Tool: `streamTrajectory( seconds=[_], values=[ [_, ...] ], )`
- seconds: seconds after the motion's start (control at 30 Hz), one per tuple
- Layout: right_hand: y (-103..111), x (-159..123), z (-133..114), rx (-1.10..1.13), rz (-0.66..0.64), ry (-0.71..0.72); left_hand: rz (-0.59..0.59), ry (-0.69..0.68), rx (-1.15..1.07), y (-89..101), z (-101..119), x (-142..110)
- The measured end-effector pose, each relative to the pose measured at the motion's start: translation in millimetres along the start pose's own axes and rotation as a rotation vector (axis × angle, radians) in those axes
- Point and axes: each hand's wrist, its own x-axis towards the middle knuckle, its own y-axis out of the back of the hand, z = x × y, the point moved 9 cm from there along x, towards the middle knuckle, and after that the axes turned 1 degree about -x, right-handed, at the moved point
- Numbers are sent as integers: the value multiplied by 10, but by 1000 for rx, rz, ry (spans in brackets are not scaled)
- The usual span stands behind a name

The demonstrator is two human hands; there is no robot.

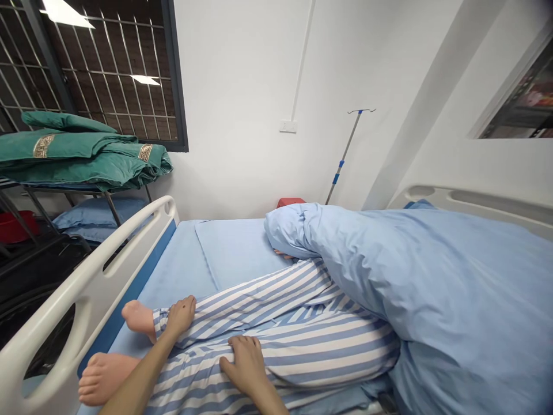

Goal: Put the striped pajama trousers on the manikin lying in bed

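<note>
A mannequin patient in blue-and-white striped pyjamas (276, 340) lies on its side on a hospital bed, with its head hidden under a light blue blanket (453, 288). My left hand (180, 316) grips the upper lower leg just above the trouser cuff, next to a bare foot (138, 319). My right hand (244, 363) curls over the other striped leg, nearer the middle of the bed. A second bare foot (103, 379) lies close to the near side rail, just left of my left forearm.
A white bed rail (86, 282) runs along the left side, with a second rail (475, 202) at the far right. Beyond it stand a drip pole (345, 155), folded green quilts (73, 153) on a rack, a blue pillow (99, 216) and a red basin (15, 226).
</note>
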Motion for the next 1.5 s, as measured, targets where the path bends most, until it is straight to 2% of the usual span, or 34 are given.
streamTrajectory(
  seconds=[0.13, 0.27, 0.33, 0.43, 0.5, 0.57, 0.67, 0.73, 0.8, 0.9, 0.93, 1.0, 1.1, 1.17, 1.23, 1.3, 1.37, 1.43, 1.5],
  values=[
    [97, 310, 157, 208, -238, -43, -76, -32, -61, -6, 8, -28],
    [231, 660, 391, 309, -350, 10, -145, -164, -94, -37, 68, -113],
    [197, 773, 577, 278, -438, -3, -178, -143, -31, -80, 35, -118],
    [67, 819, 885, 208, -609, -83, -244, -34, 78, -150, -50, -82],
    [34, 829, 1058, 162, -646, -130, -274, -17, 135, -144, -51, -42],
    [35, 849, 1184, 125, -631, -154, -283, -47, 175, -58, -20, 14],
    [-5, 872, 1309, 114, -632, -185, -265, -108, 228, 258, 36, 119],
    [-17, 926, 1363, 134, -587, -196, -243, -144, 262, 552, 86, 177],
    [29, 1020, 1397, 176, -466, -185, -229, -162, 294, 828, 138, 198],
    [174, 1152, 1437, 253, -239, -154, -218, -142, 315, 1064, 187, 156],
    [225, 1182, 1445, 281, -177, -143, -217, -120, 306, 1070, 190, 129],
    [327, 1227, 1443, 339, -83, -119, -218, -56, 258, 966, 189, 70],
    [488, 1271, 1386, 442, 5, -63, -216, 56, 152, 600, 243, -1],
    [617, 1292, 1318, 601, 68, 8, -177, 123, 75, 377, 342, -5],
    [776, 1300, 1273, 812, 165, 98, -115, 172, 0, 294, 462, 43],
    [913, 1297, 1275, 983, 256, 162, -66, 182, -68, 370, 591, 143],
    [1005, 1287, 1293, 1075, 309, 191, -39, 151, -129, 544, 737, 272],
    [1067, 1268, 1297, 1100, 324, 209, -8, 128, -183, 707, 891, 387],
    [1114, 1236, 1294, 1075, 323, 218, 15, 109, -238, 730, 1074, 458]
  ],
)
